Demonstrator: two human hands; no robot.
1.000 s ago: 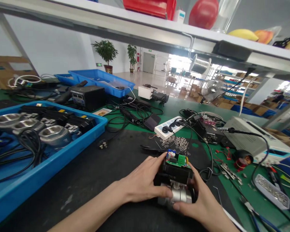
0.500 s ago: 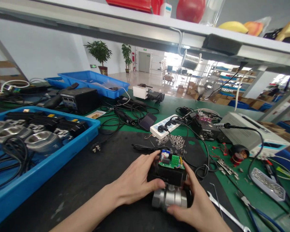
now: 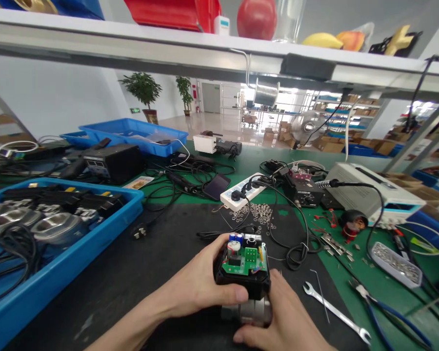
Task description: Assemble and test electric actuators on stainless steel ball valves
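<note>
Both my hands hold a motorised valve over the black mat (image 3: pixel 161 253). Its black actuator housing (image 3: pixel 245 280) is open on top and shows a green circuit board (image 3: pixel 246 257) with blue capacitors. Below it is a silver metal valve body (image 3: pixel 249 312). My left hand (image 3: pixel 199 287) wraps the housing's left side, with the thumb lying across its front. My right hand (image 3: pixel 281 319) cups the metal body from the right and underneath.
A blue bin (image 3: pixel 58 253) of metal valve bodies and cables fills the left. A spanner (image 3: pixel 336 312), pliers (image 3: pixel 373 304), loose washers (image 3: pixel 256 212), a power strip (image 3: pixel 241 190), a soldering station (image 3: pixel 303 192), a grey instrument box (image 3: pixel 373 195) and tangled cables lie to the right and behind.
The valve has tipped so the circuit board faces me more, and it has come nearer. The head view has swung right and down, bringing the spanner into sight.
</note>
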